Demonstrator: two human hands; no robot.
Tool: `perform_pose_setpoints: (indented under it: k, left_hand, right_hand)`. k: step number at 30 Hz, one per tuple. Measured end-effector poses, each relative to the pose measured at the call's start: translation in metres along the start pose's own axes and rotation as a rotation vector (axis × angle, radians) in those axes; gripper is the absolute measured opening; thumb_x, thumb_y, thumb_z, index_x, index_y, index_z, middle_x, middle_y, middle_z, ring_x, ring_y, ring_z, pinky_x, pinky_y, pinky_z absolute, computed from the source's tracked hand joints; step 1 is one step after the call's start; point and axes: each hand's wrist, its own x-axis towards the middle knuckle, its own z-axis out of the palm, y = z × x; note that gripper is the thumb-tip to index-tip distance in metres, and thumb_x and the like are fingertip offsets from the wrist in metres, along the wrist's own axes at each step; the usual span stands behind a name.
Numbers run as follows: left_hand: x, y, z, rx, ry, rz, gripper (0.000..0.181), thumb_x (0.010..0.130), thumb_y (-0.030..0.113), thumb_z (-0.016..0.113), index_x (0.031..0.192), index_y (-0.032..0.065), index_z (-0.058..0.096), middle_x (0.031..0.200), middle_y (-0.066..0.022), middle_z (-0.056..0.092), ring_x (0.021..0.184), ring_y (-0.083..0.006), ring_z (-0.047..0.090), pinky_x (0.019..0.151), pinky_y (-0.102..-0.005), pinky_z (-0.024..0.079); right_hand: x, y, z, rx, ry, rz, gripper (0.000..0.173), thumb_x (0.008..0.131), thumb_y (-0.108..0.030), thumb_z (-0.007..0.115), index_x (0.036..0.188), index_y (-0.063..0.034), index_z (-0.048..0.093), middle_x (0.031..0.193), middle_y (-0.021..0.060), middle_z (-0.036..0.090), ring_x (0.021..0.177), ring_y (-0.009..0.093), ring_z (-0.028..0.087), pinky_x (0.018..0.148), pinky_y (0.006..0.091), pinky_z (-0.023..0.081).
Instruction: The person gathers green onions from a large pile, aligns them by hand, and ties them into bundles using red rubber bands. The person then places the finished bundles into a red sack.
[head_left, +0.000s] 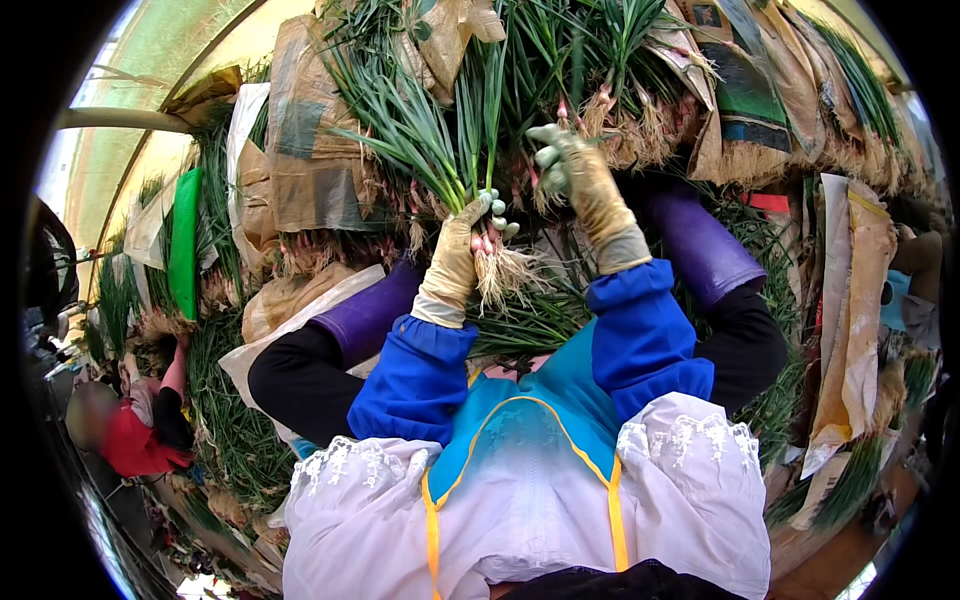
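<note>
My left hand (452, 251), in a cream glove with green fingertips, grips a small bunch of young garlic or onion plants (486, 244). Their pink bulbs and pale, stringy roots hang below the fist, and long green leaves fan out above it. To its right, my right hand (581, 169), gloved the same way, reaches toward the large pile of similar plants (637, 112) before me. Its fingers are partly bent and apart, and I see nothing held in them. A pink bulb sits just above its index fingertip.
Brown paper sheets (307, 127) and sacking (847, 315) cover parts of the stacked plants. Loose green leaves (525, 326) lie between my purple-booted legs (705, 240). Bundles stand left by a green strip (184, 244). A person in red (142, 439) is at far left, another person (911, 285) at far right.
</note>
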Motion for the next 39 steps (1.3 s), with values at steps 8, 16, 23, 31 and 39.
perform_pose_setpoints:
  k: [8, 16, 23, 31, 39]
  left_hand:
    - [-0.010, -0.004, 0.002, 0.105, 0.003, -0.051, 0.016, 0.085, 0.018, 0.055, 0.093, 0.0041, 0.057, 0.065, -0.0003, 0.055, 0.048, -0.0112, 0.049, 0.054, -0.0290, 0.049]
    - [0.007, -0.014, -0.008, -0.029, 0.038, -0.004, 0.017, 0.087, 0.019, 0.052, 0.076, 0.0063, 0.055, 0.056, 0.0004, 0.051, 0.039, -0.0103, 0.044, 0.050, -0.0261, 0.048]
    - [0.001, -0.010, 0.003, 0.456, 0.196, -0.002, 0.006, 0.082, 0.009, 0.058, 0.084, 0.0040, 0.056, 0.059, -0.0025, 0.056, 0.042, -0.0098, 0.047, 0.043, -0.0234, 0.042]
    - [-0.011, 0.007, -0.002, 0.532, 0.063, -0.094, 0.019, 0.078, -0.005, 0.051, 0.095, 0.0034, 0.053, 0.071, -0.0022, 0.059, 0.046, -0.0049, 0.046, 0.043, -0.0163, 0.038]
    - [-0.016, 0.011, -0.005, 0.627, 0.043, -0.152, 0.018, 0.081, -0.002, 0.051, 0.097, 0.0054, 0.053, 0.070, 0.0001, 0.057, 0.047, -0.0038, 0.047, 0.043, -0.0146, 0.039]
  right_hand:
    - [0.008, 0.067, 0.047, 0.434, 0.181, 0.009, 0.006, 0.080, -0.012, 0.058, 0.076, -0.0091, 0.054, 0.060, -0.0013, 0.049, 0.047, 0.008, 0.043, 0.041, 0.0208, 0.034]
    - [-0.023, 0.063, 0.030, 0.546, -0.020, 0.010, 0.017, 0.085, -0.015, 0.047, 0.100, -0.0068, 0.048, 0.057, -0.0050, 0.036, 0.044, 0.005, 0.033, 0.037, 0.0191, 0.024]
    - [-0.016, 0.022, 0.037, -0.591, -0.169, 0.220, 0.045, 0.081, -0.039, 0.059, 0.103, -0.0004, 0.055, 0.062, 0.0020, 0.052, 0.050, 0.008, 0.048, 0.043, 0.0219, 0.040]
    - [-0.003, 0.027, 0.054, -1.286, -0.231, 0.073, 0.066, 0.074, -0.048, 0.060, 0.111, 0.0053, 0.050, 0.099, 0.0250, 0.058, 0.095, 0.034, 0.056, 0.080, 0.0380, 0.044]
    - [-0.002, 0.057, 0.041, -0.827, -0.232, 0.091, 0.061, 0.076, -0.036, 0.061, 0.117, 0.0058, 0.044, 0.090, 0.0232, 0.060, 0.078, 0.032, 0.061, 0.071, 0.0399, 0.046]
